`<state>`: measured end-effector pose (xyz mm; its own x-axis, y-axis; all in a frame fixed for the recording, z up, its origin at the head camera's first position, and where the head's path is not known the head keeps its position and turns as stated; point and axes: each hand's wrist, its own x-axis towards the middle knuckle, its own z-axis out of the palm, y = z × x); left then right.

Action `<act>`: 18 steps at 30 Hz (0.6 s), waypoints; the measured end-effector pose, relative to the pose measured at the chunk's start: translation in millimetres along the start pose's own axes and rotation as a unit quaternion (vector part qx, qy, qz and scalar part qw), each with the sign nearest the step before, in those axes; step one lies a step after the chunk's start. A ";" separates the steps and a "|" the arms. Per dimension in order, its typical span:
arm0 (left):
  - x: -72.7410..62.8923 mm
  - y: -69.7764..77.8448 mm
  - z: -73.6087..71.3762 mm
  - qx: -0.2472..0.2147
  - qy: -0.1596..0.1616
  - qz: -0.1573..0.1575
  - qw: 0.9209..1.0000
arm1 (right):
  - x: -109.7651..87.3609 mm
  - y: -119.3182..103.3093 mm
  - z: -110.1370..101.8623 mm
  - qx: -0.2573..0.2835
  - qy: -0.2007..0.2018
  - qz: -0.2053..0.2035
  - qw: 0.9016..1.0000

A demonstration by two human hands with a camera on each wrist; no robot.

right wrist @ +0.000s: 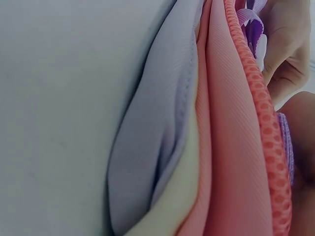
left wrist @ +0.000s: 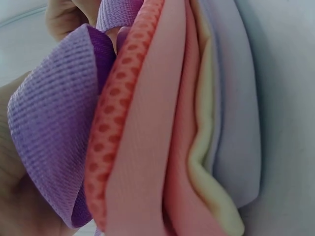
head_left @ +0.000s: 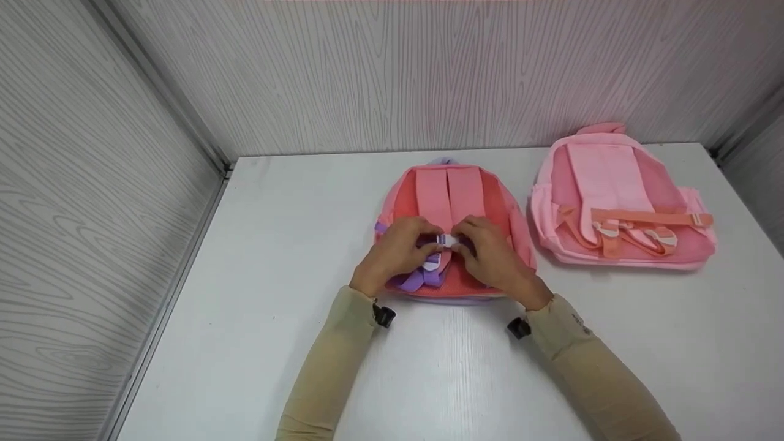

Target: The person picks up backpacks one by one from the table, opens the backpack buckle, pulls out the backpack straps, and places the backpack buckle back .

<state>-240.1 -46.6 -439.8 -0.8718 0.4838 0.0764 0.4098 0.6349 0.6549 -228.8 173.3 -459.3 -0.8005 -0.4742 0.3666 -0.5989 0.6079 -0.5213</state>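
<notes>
A coral-pink backpack [head_left: 517, 236] lies with its strap side up in the middle of the white table. Over its back panel, both hands meet at a white buckle [head_left: 449, 241] on purple webbing. My left hand [head_left: 401, 248] pinches the buckle's left end between thumb and fingers. On the other end, my right hand [head_left: 490, 254] has its thumb and fingertips. Whether the two halves are joined cannot be made out. A loop of purple webbing [left wrist: 54, 118] hangs beside the left palm in the left wrist view. The right wrist view shows the bag's layered side [right wrist: 236, 137].
To the right lies a second, lighter pink backpack [head_left: 612, 171] with orange straps [head_left: 649, 217] across it. Wood-grain panels [head_left: 380, 73] stand behind the table [head_left: 245, 257] and on both sides.
</notes>
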 end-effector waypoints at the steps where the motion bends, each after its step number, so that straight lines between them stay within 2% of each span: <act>1: -0.4 0.0 0.0 -0.001 0.000 0.001 1.000 | -0.3 -0.2 0.0 0.000 0.001 -0.002 1.000; 5: -1.0 -0.4 0.7 -0.001 -0.001 0.003 1.000 | -1.5 -1.4 -1.3 0.003 -0.001 -0.002 1.000; 11: -0.6 -2.5 2.0 0.004 0.012 0.018 1.000 | -2.2 -0.9 -3.8 0.019 -0.014 0.026 0.999; 18: -0.3 -4.7 0.8 -0.003 0.014 0.035 0.999 | -0.7 2.7 -4.3 0.031 -0.008 0.007 0.999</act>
<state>-241.6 -49.2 -443.6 -0.8484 0.5097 0.1429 0.4681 0.5964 0.6520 -230.0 178.0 -457.6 -0.8084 -0.4757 0.3466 -0.5839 0.5745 -0.5736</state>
